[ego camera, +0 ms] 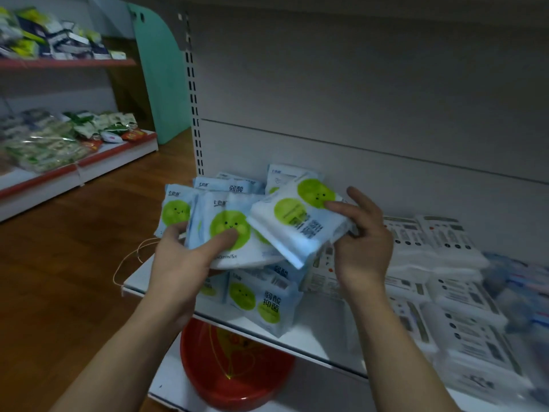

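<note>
Left hand (181, 263), right hand (367, 248), packets (234, 203) over shelf (315, 343)

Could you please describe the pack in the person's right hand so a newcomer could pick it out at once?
Find the white shelf below the grey back panel. Above its left end the right hand pinches one pack. Unlike the packs fanned in the left hand, it lies tilted, print upside down.

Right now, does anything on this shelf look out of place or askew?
Yes. The pack in the right hand is upside down, its print inverted, unlike the packs the left hand grips. A thin cord dangles off the left corner of the shelf.
</note>
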### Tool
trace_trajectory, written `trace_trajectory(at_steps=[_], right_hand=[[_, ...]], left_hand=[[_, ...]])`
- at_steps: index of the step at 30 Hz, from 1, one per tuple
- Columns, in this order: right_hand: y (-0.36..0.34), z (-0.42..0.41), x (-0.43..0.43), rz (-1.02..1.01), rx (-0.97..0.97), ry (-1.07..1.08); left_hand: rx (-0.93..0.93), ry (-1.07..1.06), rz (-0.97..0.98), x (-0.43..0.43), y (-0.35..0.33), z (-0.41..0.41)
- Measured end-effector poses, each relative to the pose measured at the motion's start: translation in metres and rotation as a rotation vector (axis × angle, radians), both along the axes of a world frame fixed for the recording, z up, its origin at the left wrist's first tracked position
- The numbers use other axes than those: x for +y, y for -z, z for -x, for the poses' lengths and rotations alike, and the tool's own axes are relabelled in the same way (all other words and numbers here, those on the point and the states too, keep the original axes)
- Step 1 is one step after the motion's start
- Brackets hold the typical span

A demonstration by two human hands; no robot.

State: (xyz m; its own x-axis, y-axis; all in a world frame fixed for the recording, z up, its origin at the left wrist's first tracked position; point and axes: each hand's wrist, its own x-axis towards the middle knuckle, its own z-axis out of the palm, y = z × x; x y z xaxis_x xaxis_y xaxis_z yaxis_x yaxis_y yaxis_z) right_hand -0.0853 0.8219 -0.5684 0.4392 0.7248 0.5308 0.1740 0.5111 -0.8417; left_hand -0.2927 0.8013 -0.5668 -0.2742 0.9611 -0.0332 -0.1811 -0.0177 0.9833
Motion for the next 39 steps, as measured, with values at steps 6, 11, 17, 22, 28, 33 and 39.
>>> trace_trajectory(at_steps=[6,11,17,22,28,33,39], right_hand=[[0.018,0.018,-0.016,-0.114,-0.423,-0.180],[0.004,0.026,-0.018,0.192,0.006,-0.354],[-0.001,0.012,-0.013,0.444,0.120,-0.482],[-0.011,-0.018,0.009,0.268,0.619,-0.403],[-0.009,-0.028,0.020,0.225,0.772,-0.304],[-0.020,-0.011,0.030,0.152,0.100,-0.076],[0.013,0.020,0.049,0.282,-0.363,-0.044]], left_hand=[[-0.060,0.003,0.054,0.005,0.005,-0.002],[0.045,-0.022,0.009,0.002,0.005,-0.002],[0.137,-0.037,-0.041,-0.003,0.000,-0.004],[0.113,-0.111,-0.069,-0.001,-0.008,0.004],[0.082,-0.160,-0.107,-0.001,-0.014,0.014],[0.003,-0.171,-0.142,-0.004,-0.016,0.024],[-0.061,-0.144,-0.146,-0.001,-0.013,0.036]])
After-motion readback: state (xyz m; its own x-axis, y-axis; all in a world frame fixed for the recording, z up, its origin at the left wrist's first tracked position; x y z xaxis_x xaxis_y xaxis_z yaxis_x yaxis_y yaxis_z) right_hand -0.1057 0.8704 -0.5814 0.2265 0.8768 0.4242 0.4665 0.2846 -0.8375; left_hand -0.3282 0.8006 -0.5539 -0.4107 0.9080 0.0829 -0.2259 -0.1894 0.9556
